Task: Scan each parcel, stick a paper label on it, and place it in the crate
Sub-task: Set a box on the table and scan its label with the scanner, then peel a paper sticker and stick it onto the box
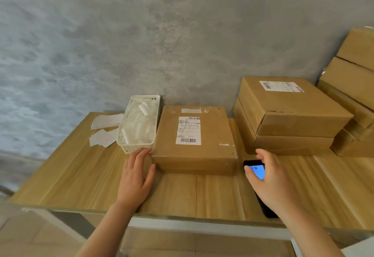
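Nearest us, the right hand (271, 184) grips a dark handheld scanner (258, 172), thumb across its glowing blue screen, the black body trailing back under the palm toward the table's front edge. Over on the other side the left hand (137, 176) lies relaxed and flat, fingertips against the near left corner of the parcel (194, 141), steadying it on the pale wood-grain table (212, 196). So this looks like the scan step: the device is up, the box is squared between both hands, and its printed shipping label (188, 130) faces up with barcodes at top and bottom. The next move, I'd judge, calls for tipping the scanner's head over one of those barcodes. The parcel is flat brown cardboard, matte, with torn tape scraps on top. Just beyond the left fingertips sits a white slotted plastic basket (139, 123) of pale rolls; past it, loose paper labels (106, 129). Beyond the right hand, more cardboard boxes (287, 115) are stacked against the mottled grey wall. No crate in view.
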The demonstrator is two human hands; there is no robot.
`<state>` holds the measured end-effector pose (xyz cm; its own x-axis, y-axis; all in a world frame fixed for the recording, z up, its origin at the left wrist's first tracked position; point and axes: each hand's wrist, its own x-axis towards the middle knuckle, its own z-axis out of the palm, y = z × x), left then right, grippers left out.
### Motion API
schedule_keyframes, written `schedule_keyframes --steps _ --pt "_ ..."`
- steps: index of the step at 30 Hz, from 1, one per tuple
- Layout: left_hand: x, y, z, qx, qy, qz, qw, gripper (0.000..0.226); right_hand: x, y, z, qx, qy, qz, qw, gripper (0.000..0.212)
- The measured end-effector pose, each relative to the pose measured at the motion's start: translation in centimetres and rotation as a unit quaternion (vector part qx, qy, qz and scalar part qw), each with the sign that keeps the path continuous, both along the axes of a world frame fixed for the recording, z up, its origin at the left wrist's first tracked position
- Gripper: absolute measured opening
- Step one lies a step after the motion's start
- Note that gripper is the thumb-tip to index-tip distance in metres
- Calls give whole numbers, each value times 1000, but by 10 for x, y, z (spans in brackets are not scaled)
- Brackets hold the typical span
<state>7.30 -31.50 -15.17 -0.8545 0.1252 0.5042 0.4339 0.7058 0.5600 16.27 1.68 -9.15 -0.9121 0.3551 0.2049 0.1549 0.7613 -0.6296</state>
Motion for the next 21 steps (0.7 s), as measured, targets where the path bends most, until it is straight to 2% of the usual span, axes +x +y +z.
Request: schedule_keyframes --steps 4,10,14,17,21 --pt "3 -28 5 17 -4 39 999 44 -24 -54 23 38 60 98 993 38" --pt "-36 -95 16 24 -35 104 994 16 -86 -137 29 73 26 211 974 28" --pt "-80 -139 19 -5 -126 127 984 20 -119 -178 23 91 -3 228 969 32" --pt "-115 -162 19 -46 -177 127 975 30 -136 -192 18 127 -18 197 972 36" --pt "-155 -179 15 -102 -210 133 963 47 -150 -199 16 169 -20 150 974 26"
